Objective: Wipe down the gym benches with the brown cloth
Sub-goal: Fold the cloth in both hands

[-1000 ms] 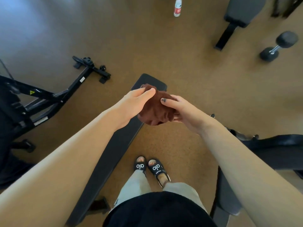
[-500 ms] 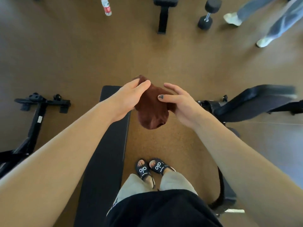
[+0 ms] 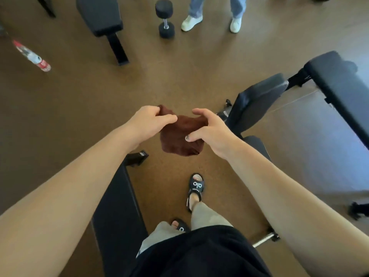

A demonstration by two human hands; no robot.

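- Clearly soft and light, the brown cloth (image 3: 179, 134) hangs bunched in mid-air at the centre of the view, over the floor (image 3: 60, 116); it should drape and fold easily, so I'd judge a grip along its top edge best for spreading it.
- Both hands are clamped on it: left hand (image 3: 147, 121) pinches the 10 o'clock corner, right hand (image 3: 207, 129) pinches the 3 o'clock edge, thumb on the fabric.
- One cloth.
- Gym benches, four visible: one at 7 o'clock (image 3: 117, 206) beneath the left forearm, one at 11 o'clock (image 3: 99, 15), two at 2 to 3 o'clock (image 3: 257, 100) (image 3: 343, 84).
- One dumbbell (image 3: 165, 17) at 12 o'clock, one bottle (image 3: 32, 55) at 10 o'clock.
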